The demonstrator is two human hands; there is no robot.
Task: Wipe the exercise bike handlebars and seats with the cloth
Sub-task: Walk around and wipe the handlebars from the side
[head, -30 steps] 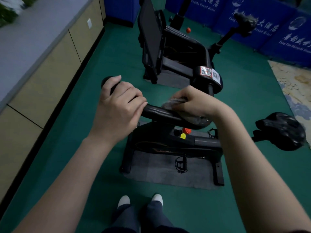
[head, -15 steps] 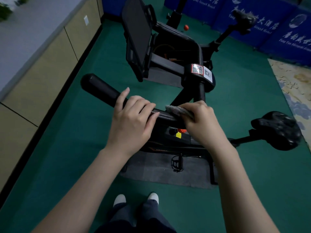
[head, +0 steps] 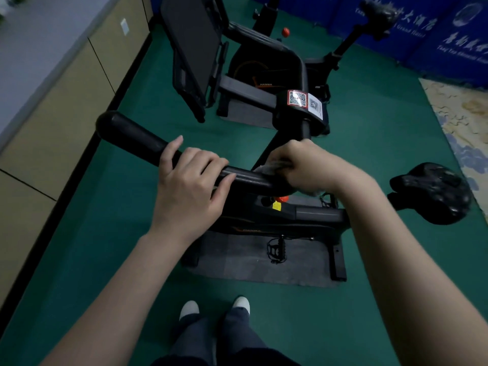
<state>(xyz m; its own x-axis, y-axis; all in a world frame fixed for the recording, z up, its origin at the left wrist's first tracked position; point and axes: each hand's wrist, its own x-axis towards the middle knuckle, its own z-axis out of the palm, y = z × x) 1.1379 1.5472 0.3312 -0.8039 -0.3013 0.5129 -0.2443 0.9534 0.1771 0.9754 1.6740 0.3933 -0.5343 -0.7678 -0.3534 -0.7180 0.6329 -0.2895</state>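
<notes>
A black exercise bike stands in front of me, its padded handlebar running from upper left toward the middle. My left hand grips the bar near its centre. Just to the right, my right hand holds a grey cloth wrapped against the bar close to the stem; most of the cloth is hidden under the fingers. The bike's black seat sticks out at the right, apart from both hands.
A second exercise bike with a tall black panel stands behind, its seat at the top right. Beige cabinets line the left wall. Blue banners close the back, a patterned rug lies right, a grey mat under the bike.
My left hand slid along the bar from its left end toward the centre, baring the left grip. My right hand with the cloth shifted along the bar by the stem.
</notes>
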